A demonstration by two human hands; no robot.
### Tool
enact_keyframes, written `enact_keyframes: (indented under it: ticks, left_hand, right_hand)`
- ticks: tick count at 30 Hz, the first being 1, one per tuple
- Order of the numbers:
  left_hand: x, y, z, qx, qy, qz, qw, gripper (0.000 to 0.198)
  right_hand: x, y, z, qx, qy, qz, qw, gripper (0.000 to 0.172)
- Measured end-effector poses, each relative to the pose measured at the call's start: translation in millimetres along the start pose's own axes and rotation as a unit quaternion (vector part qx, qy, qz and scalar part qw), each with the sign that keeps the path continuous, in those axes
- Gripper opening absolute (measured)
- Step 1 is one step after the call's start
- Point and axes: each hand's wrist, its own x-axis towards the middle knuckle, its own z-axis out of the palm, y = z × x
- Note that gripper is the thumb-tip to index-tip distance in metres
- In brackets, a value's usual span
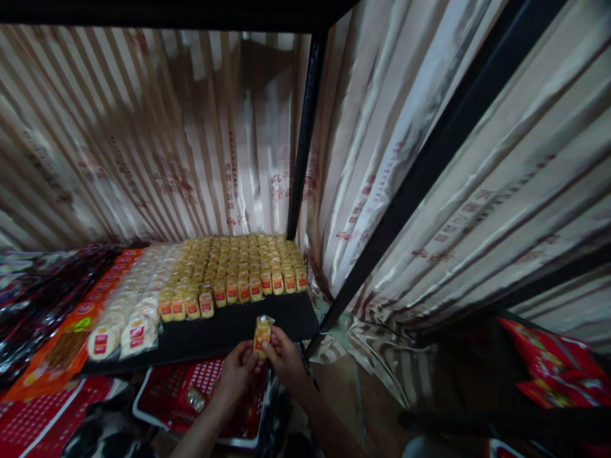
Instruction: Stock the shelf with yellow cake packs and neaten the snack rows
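Observation:
Both my hands meet low in the middle of the view, in front of a black shelf (229, 331). My left hand (237, 375) and my right hand (282, 357) each pinch one small yellow snack packet (262, 335) in clear wrap, holding it upright just below the shelf's front edge. On the shelf, several rows of the same yellow packets with red labels (238, 267) stand packed together. The nearest row is a short way above my fingers.
White round cakes in red-labelled wraps (125, 318) lie left of the yellow rows, then orange packs (71, 337) and dark bags (33, 299). A red basket (191, 394) sits under my hands. Black rack posts (305, 140) and striped curtains (429, 159) close the right side.

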Motion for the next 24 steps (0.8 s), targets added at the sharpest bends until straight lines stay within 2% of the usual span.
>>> enact_keyframes:
  ticks: [3, 8, 11, 14, 17, 24]
  left_hand:
    - [15, -2, 8.1, 0.023, -0.027, 0.025, 0.999, 0.046]
    - [41, 3, 18.0, 0.130, 0.032, 0.112, 0.985, 0.045]
    - [53, 5, 26.1, 0.140, 0.035, 0.141, 0.980, 0.037]
    - [63, 3, 34.0, 0.103, 0.019, 0.136, 0.985, 0.035]
    - [73, 0, 37.7, 0.060, 0.041, 0.122, 0.990, 0.040]
    - [93, -5, 33.2, 0.002, 0.062, 0.105, 0.993, 0.043]
  right_hand:
    - [4, 9, -12, -0.059, 0.048, -0.027, 0.997, 0.034]
    - [23, 22, -30, -0.169, 0.121, -0.072, 0.975, 0.038]
    - [41, 28, -33, -0.206, 0.151, -0.087, 0.963, 0.038]
    - [62, 31, -31, -0.226, 0.173, -0.103, 0.953, 0.038]
    - [79, 32, -26, -0.245, 0.188, -0.116, 0.944, 0.039]
    - [98, 34, -12, -0.263, 0.214, -0.149, 0.929, 0.037]
